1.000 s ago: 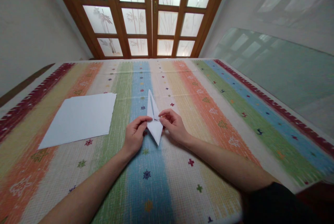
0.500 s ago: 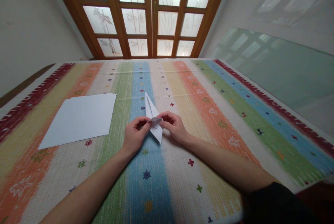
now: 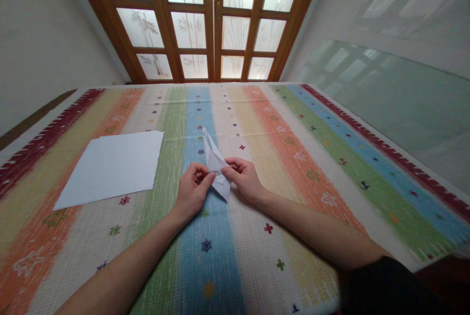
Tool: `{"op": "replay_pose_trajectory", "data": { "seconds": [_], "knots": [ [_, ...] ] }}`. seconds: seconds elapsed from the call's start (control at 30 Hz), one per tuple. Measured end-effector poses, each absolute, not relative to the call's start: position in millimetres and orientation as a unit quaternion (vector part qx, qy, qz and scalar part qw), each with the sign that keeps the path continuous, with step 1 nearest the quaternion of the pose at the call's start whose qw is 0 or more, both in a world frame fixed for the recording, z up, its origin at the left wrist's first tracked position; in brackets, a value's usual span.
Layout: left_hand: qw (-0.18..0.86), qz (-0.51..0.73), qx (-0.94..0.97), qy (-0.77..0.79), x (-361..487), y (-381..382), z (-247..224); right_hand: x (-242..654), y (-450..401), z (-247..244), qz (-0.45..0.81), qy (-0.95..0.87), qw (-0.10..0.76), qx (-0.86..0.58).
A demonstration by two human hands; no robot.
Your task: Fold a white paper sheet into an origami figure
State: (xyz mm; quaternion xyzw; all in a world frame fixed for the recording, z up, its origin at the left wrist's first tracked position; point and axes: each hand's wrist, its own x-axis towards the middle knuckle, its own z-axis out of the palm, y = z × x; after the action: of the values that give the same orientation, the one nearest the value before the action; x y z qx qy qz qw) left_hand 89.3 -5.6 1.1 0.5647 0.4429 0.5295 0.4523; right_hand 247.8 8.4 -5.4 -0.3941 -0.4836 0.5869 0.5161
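A small folded white paper (image 3: pixel 215 157) is held over the blue stripe of the tablecloth, with a long split point at its far end and a shorter point toward me. On its left side my left hand (image 3: pixel 193 189) pinches the middle between thumb and fingers. My right hand (image 3: pixel 245 178) grips the opposite edge, thumb on top and fingers curled behind. Both thumbs are close together at the paper's middle, where a small flap shows between them.
A stack of flat white sheets (image 3: pixel 112 168) lies to the left on the striped tablecloth (image 3: pixel 213 271). Beyond the table's far edge are wooden doors (image 3: pixel 210 21) with frosted panes. A glass panel (image 3: pixel 389 104) is at the right.
The middle flap of the folded paper now lies flatter toward its far end, and the split point looks narrower. Both hands have shifted slightly, still holding the paper.
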Motion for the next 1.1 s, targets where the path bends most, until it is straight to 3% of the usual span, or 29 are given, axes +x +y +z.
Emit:
{"op": "replay_pose_trajectory", "data": {
  "seconds": [0.13,0.3,0.4,0.57,0.7,0.87,1.1],
  "knots": [
    [0.445,0.547,0.550,0.447,90.7,-7.2,-0.2,246.5,7.3,-6.4,0.588,-0.480,0.509,-0.406],
    [0.251,0.531,0.650,0.483,91.8,-11.9,1.0,243.7,-1.0,-2.4,0.507,-0.521,0.528,-0.438],
    [0.201,0.536,0.669,0.475,92.1,-13.4,1.7,243.6,-7.0,0.4,0.410,-0.595,0.538,-0.434],
    [0.345,0.544,0.628,0.436,89.0,-10.7,-1.5,243.8,-12.2,-1.3,0.260,-0.729,0.520,-0.361],
    [0.396,0.558,0.548,0.480,84.8,-2.9,-4.1,246.6,-12.8,-0.6,0.197,-0.781,0.500,-0.318],
    [0.499,0.577,0.460,0.455,83.4,5.4,-7.6,261.9,3.4,1.7,0.169,-0.750,0.539,-0.343],
    [0.571,0.561,0.412,0.436,87.2,1.6,-1.6,268.8,21.0,-7.7,0.243,-0.843,0.430,-0.216]
  ]
}}
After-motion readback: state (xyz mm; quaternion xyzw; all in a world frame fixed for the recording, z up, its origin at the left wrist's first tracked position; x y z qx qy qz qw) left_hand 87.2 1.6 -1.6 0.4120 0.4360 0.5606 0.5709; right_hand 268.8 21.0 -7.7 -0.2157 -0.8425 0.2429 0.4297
